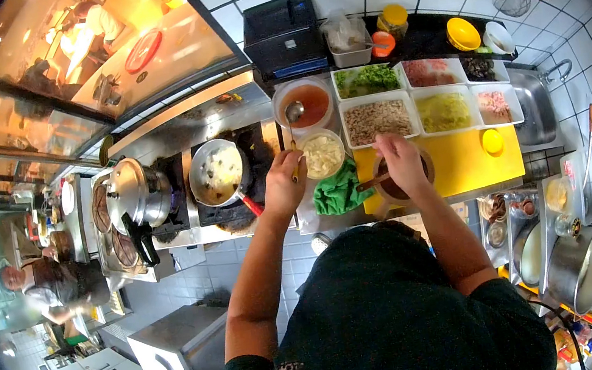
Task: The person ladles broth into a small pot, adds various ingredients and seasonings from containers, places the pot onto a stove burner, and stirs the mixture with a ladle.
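My left hand [286,183] is closed around the handle of a ladle [294,112], whose bowl end is over a tub of reddish-brown liquid [312,101]. Just right of that hand stand a round tub of pale shredded food [323,154] and a crumpled green cloth [337,189]. My right hand [401,161], fingers drawn together, hovers over or touches a dark brown bowl [426,167] on the yellow cutting board [481,166]. What its fingers hold, if anything, is hidden. A brown handle [369,184] sticks out at the bowl's left.
A pan with a red handle [218,174] holds pale food on the stove, beside a pressure cooker [135,194]. White containers of chopped ingredients [378,118] line the counter. A sink [533,103] is at right. Another person [58,282] stands far left.
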`<control>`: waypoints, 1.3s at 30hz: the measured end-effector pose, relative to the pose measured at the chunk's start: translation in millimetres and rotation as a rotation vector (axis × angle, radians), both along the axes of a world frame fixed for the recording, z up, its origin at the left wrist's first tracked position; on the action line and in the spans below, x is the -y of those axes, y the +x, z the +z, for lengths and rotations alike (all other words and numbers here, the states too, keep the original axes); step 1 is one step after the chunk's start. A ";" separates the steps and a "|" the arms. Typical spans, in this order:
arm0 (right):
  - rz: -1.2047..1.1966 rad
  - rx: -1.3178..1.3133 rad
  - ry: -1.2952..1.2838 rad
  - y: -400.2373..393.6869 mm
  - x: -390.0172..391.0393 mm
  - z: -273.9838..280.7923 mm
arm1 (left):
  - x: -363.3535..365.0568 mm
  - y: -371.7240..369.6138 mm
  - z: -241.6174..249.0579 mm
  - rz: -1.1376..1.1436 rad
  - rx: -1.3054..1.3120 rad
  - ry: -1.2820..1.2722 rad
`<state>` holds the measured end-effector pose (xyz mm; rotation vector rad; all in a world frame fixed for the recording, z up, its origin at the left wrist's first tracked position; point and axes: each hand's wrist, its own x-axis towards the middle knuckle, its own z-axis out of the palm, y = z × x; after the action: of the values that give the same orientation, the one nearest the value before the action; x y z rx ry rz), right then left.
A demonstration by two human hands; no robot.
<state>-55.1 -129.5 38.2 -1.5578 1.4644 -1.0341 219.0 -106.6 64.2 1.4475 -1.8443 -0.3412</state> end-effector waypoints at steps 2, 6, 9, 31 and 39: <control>-0.047 0.046 0.031 -8.8 -0.6 -7.2 | 6.2 0.9 -1.9 -0.007 -0.020 -0.010; -0.039 0.045 0.051 -18.2 0.6 -11.5 | 13.8 -3.9 -7.3 0.189 -0.195 -0.028; -0.004 -0.029 0.077 -21.1 1.9 -8.9 | 19.4 -2.7 -12.5 0.310 -0.406 0.161; 0.704 -0.664 0.122 87.3 -43.3 -3.2 | -115.5 112.3 29.2 0.482 -0.478 -0.022; 0.532 -0.945 0.212 141.5 -71.8 -61.6 | -131.2 194.1 -32.3 0.186 0.419 0.116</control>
<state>86.4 -57.7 -23.4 -2.2232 1.4933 0.2240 413.1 24.6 31.8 1.8655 -2.0157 -0.0534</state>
